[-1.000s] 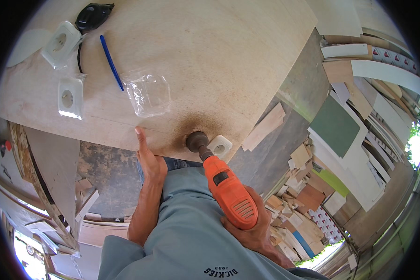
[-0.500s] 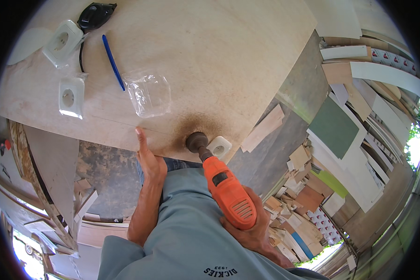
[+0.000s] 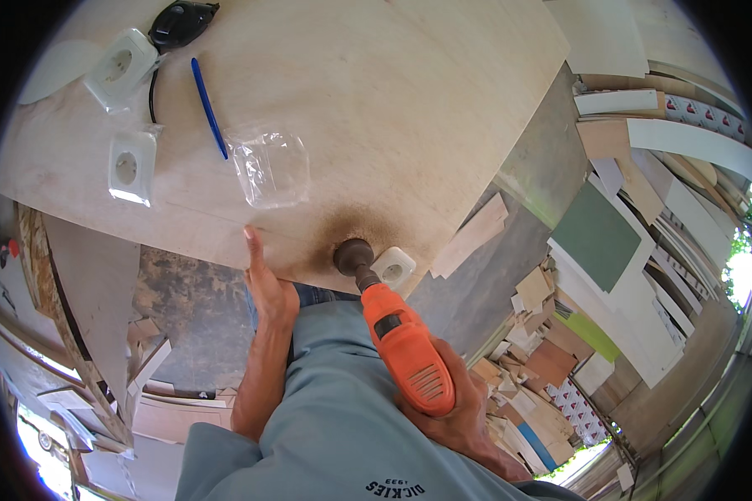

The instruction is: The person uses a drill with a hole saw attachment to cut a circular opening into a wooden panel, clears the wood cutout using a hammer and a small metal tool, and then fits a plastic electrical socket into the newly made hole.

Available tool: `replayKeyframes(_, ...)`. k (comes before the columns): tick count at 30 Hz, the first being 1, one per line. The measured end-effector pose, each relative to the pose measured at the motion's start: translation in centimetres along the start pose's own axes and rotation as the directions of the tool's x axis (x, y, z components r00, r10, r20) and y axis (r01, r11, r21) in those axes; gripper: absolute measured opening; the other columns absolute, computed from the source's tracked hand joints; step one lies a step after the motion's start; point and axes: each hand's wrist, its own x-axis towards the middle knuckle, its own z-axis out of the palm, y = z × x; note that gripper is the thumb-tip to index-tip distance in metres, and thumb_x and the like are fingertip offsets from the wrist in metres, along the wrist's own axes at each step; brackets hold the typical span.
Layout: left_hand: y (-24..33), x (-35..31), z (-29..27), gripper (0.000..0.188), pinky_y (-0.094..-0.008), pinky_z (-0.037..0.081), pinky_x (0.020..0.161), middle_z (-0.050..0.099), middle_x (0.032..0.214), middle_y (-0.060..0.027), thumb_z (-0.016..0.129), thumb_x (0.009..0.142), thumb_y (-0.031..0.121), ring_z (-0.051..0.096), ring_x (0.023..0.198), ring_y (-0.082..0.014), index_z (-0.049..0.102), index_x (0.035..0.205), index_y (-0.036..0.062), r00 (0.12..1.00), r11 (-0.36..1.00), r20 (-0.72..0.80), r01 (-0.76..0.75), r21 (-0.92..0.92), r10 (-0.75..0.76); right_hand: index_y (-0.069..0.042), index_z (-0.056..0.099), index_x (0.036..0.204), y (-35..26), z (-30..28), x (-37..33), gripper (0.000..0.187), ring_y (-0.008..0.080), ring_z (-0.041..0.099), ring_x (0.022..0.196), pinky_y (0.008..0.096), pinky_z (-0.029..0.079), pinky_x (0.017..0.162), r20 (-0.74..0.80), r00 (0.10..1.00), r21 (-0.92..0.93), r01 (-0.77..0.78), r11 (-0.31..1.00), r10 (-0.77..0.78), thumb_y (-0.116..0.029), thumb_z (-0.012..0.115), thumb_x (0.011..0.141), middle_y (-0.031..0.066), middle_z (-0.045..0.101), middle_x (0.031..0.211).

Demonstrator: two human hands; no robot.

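My right hand (image 3: pixel 459 409) is wrapped round the rear of an orange power drill (image 3: pixel 405 346). The drill's dark hole saw (image 3: pixel 353 255) presses on a pale plywood sheet (image 3: pixel 409 108) near its front edge, with brown dust spread around it. Just right of the hole saw lies a white wall socket (image 3: pixel 393 267), close but apart from it as far as I can see. At the sheet's near edge, my left hand (image 3: pixel 269 288) grips the plywood, thumb on top. Its other fingers are hidden below the edge.
On the sheet lie a crumpled clear plastic bag (image 3: pixel 271 169), a blue pen (image 3: pixel 209 108), two plastic-wrapped sockets (image 3: pixel 131 167) and a rounded black object with a cord (image 3: pixel 181 23). Offcuts (image 3: pixel 530 367) and a green board (image 3: pixel 597 232) are piled at the right.
The drill's rear end has shifted slightly left and down, while its hole saw stays at the same spot. My left hand holds its place on the edge.
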Motion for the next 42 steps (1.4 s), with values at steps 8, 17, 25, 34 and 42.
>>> replayKeyframes(8,0.0,-0.2,0.2,0.079,-0.0408,0.044,0.111,0.049,0.147,-0.0142,0.064,0.098,0.052,0.051,0.132,-0.0255,0.044,0.145,-0.0093,1.0,1.0,-0.021,0.002,-0.006,-0.002,-0.005,0.043,0.147,-0.8,-1.0,0.0,0.085,0.0379,0.073,0.1,0.0454,0.06,0.084,0.006,0.997,-0.079,0.071,0.994,-0.071,-0.018,0.085,0.075,0.0261,0.067,0.118)
replayKeyframes(17,0.5,-0.5,-0.5,0.072,-0.0397,0.045,0.106,0.052,0.144,-0.0129,0.066,0.099,0.044,0.054,0.127,-0.023,0.046,0.145,-0.0068,0.999,0.999,-0.02,0.037,0.001,-0.037,-0.006,0.045,0.147,-0.3,-1.5,0.2,0.084,0.0377,0.073,0.099,0.0455,0.06,0.084,0.031,0.995,-0.069,0.096,0.993,-0.094,-0.019,0.086,0.074,0.0253,0.068,0.118)
replayKeyframes(25,2.0,-12.3,-0.9,0.065,-0.0412,0.044,0.102,0.065,0.116,-0.012,0.061,0.096,0.056,0.06,0.105,-0.024,0.057,0.126,-0.0013,0.511,0.635,0.409,0.723,0.272,-0.756,-0.006,0.044,0.148,0.2,-2.6,0.6,0.085,0.0368,0.072,0.099,0.0453,0.059,0.083,0.055,0.989,-0.104,0.144,0.984,-0.139,-0.02,0.085,0.074,0.0241,0.068,0.119)
replayKeyframes(34,-1.0,-12.5,6.7,0.032,-0.0449,0.056,0.088,0.066,0.101,-0.0213,0.071,0.085,0.021,0.066,0.092,-0.0303,0.057,0.104,-0.0006,0.48,0.476,0.336,0.874,-0.1,-0.81,-0.006,0.04,0.15,0.0,-2.5,0.7,0.09,0.0383,0.071,0.1,0.0447,0.059,0.082,0.1,0.983,-0.169,0.166,0.971,-0.151,-0.019,0.085,0.073,0.0234,0.068,0.117)
replayKeyframes(42,-0.9,-12.5,7.3,0.028,-0.045,0.058,0.08,0.066,0.092,-0.0217,0.07,0.084,0.021,0.067,0.086,-0.0302,0.057,0.097,0.0001,0.528,0.544,0.251,0.839,-0.009,-0.811,-0.006,0.032,0.152,1.6,-2.8,0.1,0.091,0.0404,0.072,0.1,0.047,0.058,0.084,0.099,0.995,0.011,0.021,1.0,-0.022,-0.021,0.083,0.078,0.0241,0.068,0.116)
